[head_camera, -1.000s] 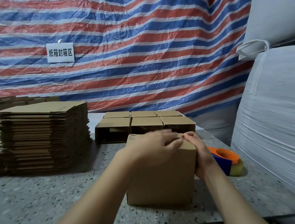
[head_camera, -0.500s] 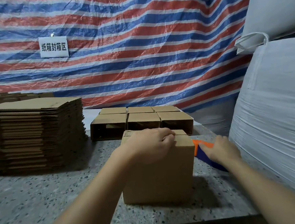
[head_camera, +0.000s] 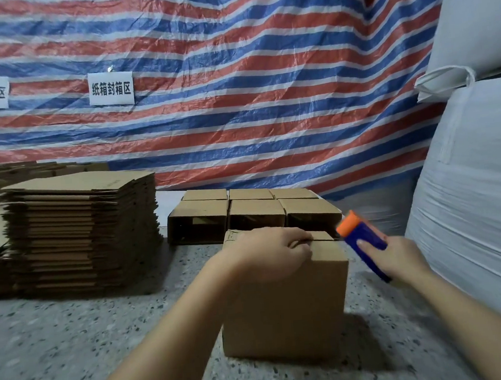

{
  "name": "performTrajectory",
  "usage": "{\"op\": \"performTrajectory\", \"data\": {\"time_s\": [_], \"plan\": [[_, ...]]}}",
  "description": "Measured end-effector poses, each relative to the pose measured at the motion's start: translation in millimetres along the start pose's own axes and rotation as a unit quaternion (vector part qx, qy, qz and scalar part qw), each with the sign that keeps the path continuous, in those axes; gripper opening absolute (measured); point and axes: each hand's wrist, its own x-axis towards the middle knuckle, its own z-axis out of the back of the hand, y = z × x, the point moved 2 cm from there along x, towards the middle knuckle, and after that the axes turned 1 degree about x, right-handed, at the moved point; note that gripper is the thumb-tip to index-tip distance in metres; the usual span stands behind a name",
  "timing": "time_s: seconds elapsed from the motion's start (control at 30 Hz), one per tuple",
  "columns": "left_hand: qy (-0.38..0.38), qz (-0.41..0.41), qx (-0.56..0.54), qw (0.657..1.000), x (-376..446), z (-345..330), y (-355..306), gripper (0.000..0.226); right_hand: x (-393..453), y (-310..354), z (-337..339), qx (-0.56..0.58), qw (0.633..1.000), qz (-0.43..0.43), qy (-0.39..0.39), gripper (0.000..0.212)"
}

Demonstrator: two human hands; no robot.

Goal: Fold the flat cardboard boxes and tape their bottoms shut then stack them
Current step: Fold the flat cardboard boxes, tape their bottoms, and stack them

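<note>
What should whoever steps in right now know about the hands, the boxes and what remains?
Left hand presses the flaps shut atop the box on the table.
Right hand grips the tape dispenser, raised beside the box's right edge.
Done: box folded; finished boxes grouped behind it.
Left: tape this seam, stack the box, then work through the flat cardboard pile at left.

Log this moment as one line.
left hand: presses box flaps | right hand: grips tape dispenser | seam: untaped

Seven folded boxes (head_camera: 285, 301); one tape dispenser (head_camera: 362, 241); two signs (head_camera: 111, 88).
</note>
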Motion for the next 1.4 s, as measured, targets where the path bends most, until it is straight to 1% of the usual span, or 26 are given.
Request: {"op": "performTrajectory", "data": {"time_s": [0.03,0.1,0.17,0.23,0.3,0.33,0.37,0.4,0.43,0.5,0.53,0.6,0.7,0.77,0.83,0.87,0.93,1.13,1.23,1.33,1.4], "plan": [[0.004,0.002,-0.016,1.0,0,3,0,0.043,2,13,14,0.091,0.996,-0.005,-0.012,0.054],[0.002,0.028,-0.082,0.996,0,12,2,0.043,2,45,46,0.269,0.963,-0.018,-0.006,0.051],[-0.003,0.058,-0.186,0.981,-1,20,7,0.034,2,78,75,0.397,0.917,-0.004,0.051,0.048],[0.0,0.073,-0.292,0.954,-2,23,11,0.031,1,109,102,0.48,0.864,0.045,0.145,0.045],[-0.002,0.089,-0.389,0.917,0,23,15,0.035,-3,135,124,0.527,0.812,0.088,0.235,0.042],[-0.012,0.097,-0.421,0.902,2,22,17,0.038,-7,145,132,0.535,0.793,0.093,0.276,0.042],[-0.029,0.102,-0.446,0.888,4,22,19,0.042,-12,153,138,0.53,0.783,0.091,0.312,0.042],[-0.047,0.106,-0.473,0.873,5,23,21,0.048,-17,159,140,0.515,0.781,0.088,0.342,0.044],[-0.064,0.109,-0.503,0.855,5,24,24,0.054,-21,164,139,0.489,0.788,0.088,0.362,0.049],[-0.089,0.115,-0.557,0.817,6,25,29,0.067,-29,172,132,0.413,0.824,0.084,0.379,0.062],[-0.103,0.122,-0.576,0.802,6,25,32,0.071,-32,176,128,0.373,0.843,0.077,0.381,0.065],[-0.13,0.138,-0.598,0.779,7,24,36,0.076,-35,184,122,0.321,0.864,0.066,0.383,0.066],[-0.154,0.154,-0.639,0.738,6,25,40,0.074,-33,195,121,0.275,0.876,0.079,0.388,0.073],[-0.152,0.147,-0.658,0.722,3,26,43,0.07,-31,201,121,0.245,0.882,0.097,0.391,0.078],[-0.146,0.137,-0.678,0.707,0,27,45,0.065,-32,206,119,0.222,0.888,0.104,0.388,0.078],[-0.145,0.136,-0.685,0.701,0,27,45,0.063,-32,208,118,0.214,0.89,0.106,0.388,0.077],[-0.141,0.14,-0.687,0.699,1,27,44,0.058,-32,211,118,0.208,0.89,0.106,0.392,0.077],[-0.14,0.137,-0.682,0.705,3,26,43,0.024,-29,212,118,0.198,0.884,0.103,0.41,0.078],[-0.161,0.138,-0.679,0.703,4,24,44,0.02,-28,215,117,0.185,0.886,0.097,0.413,0.075],[-0.185,0.143,-0.684,0.691,5,23,45,0.019,-26,219,122,0.157,0.889,0.087,0.421,0.077],[-0.187,0.146,-0.677,0.697,7,22,44,0.016,-23,220,128,0.129,0.889,0.077,0.432,0.078]]}}
